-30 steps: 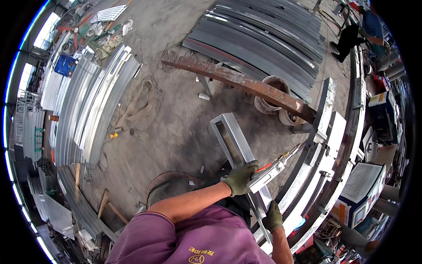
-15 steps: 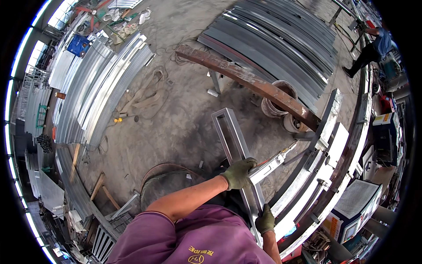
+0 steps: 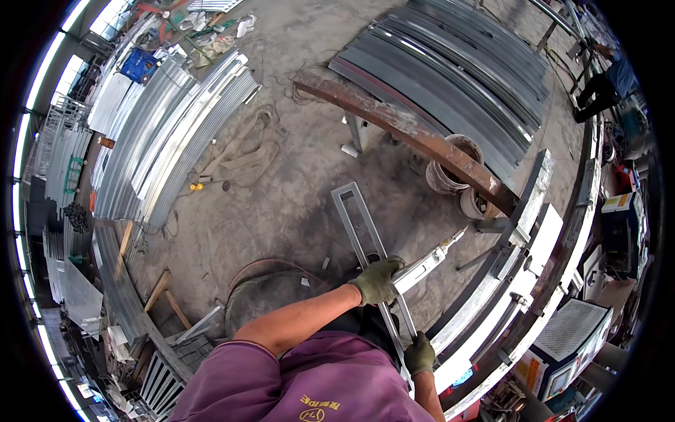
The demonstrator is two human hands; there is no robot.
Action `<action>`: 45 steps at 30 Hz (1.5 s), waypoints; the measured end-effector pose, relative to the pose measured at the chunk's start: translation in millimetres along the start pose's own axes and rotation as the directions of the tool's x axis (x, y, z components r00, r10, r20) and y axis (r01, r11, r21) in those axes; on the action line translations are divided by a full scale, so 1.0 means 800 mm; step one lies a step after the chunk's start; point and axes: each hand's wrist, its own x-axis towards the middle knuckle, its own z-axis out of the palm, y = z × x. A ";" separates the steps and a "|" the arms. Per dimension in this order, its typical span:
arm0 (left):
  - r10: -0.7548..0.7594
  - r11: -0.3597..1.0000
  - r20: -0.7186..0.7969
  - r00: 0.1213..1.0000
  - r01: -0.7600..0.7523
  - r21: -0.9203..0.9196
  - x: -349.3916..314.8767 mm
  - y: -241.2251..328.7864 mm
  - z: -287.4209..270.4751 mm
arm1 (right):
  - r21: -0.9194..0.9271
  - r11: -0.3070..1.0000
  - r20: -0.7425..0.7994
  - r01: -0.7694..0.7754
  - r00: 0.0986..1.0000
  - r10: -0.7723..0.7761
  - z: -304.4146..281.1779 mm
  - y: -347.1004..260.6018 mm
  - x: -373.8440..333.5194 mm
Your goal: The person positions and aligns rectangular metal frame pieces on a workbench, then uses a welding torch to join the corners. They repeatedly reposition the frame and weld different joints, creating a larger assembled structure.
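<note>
I hold a long, narrow rectangular metal frame [image 3: 373, 224] in both gloved hands. It slants from the middle of the head view down toward my body, its closed far end over the floor. My left hand [image 3: 380, 280], in a dark green glove, is closed around the frame partway along. Nearer my body, my right hand [image 3: 420, 354], in a matching glove, grips its right side bar. Just right of my left hand is a pale metal bar [image 3: 422, 271] with a narrow, pointed end; I cannot tell whether the hand touches it.
Long metal rails [image 3: 485, 299] run along my right. Beyond the frame, a rusty beam [image 3: 401, 126] crosses above two buckets [image 3: 444, 176]. Grey metal sheets [image 3: 450, 77] and silver corrugated panels [image 3: 176, 133] lie farther off. A person [image 3: 605, 88] stands at the far right.
The frame has turned in my hands, so its bars look thinner and its opening wider. Its far end sits slightly lower and farther left. Both hands keep their hold. The whole view has shifted slightly.
</note>
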 end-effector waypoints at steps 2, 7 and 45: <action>0.033 0.999 -0.089 0.996 -0.034 -0.007 -0.007 -0.021 0.015 | 0.040 0.996 -0.094 0.076 0.993 -0.072 -0.004 -0.002 -0.004; -0.032 0.998 -0.234 0.972 0.045 0.052 -0.011 0.035 0.022 | 0.570 0.703 -0.358 0.426 0.899 -0.253 -0.067 -0.095 -0.008; -0.034 0.628 -0.012 0.999 0.030 0.777 -0.007 -0.089 -0.273 | 0.617 0.679 -0.543 0.398 0.840 0.002 -0.146 -0.312 0.049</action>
